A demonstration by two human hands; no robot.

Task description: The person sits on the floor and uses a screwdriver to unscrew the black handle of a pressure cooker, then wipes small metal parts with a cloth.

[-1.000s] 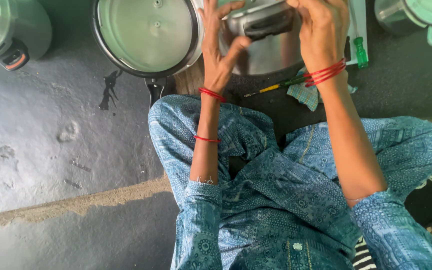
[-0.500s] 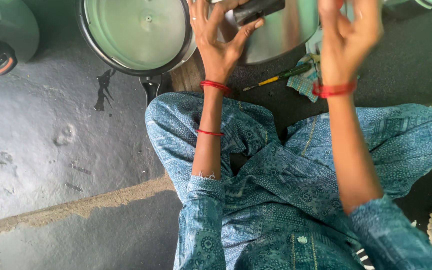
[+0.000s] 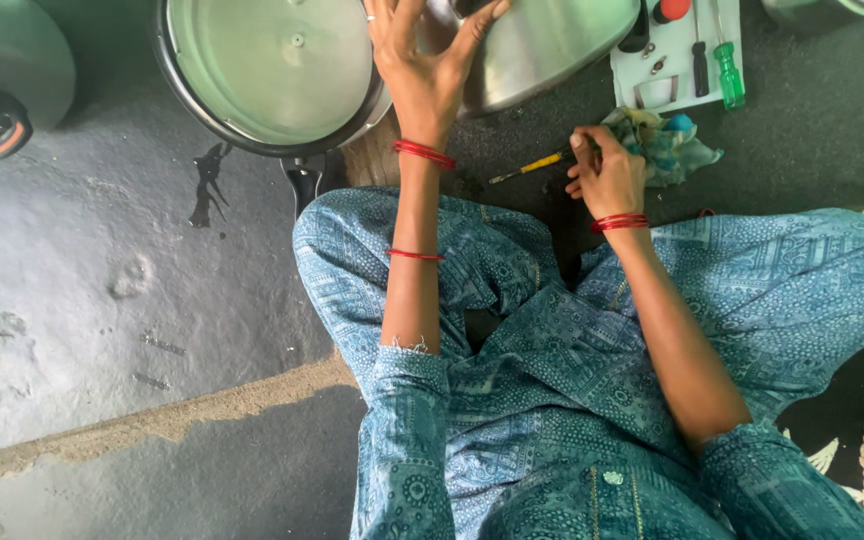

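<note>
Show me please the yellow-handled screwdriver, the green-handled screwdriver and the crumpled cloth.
Yellow-handled screwdriver (image 3: 535, 165), head view, on its yellow handle.
Green-handled screwdriver (image 3: 729, 74), head view, on its green handle.
Crumpled cloth (image 3: 670, 148), head view, on its middle folds.

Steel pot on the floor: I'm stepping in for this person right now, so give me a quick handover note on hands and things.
Left hand is spread against the tilted steel pot, steadying it.
Right hand is down at the floor, fingers closed on the yellow-handled screwdriver beside a crumpled cloth.
A lidded pan sits left of the pot; a tool tray with a green screwdriver lies right of it.
Done: tool in hand. Left: the work on the pot itself.
</note>
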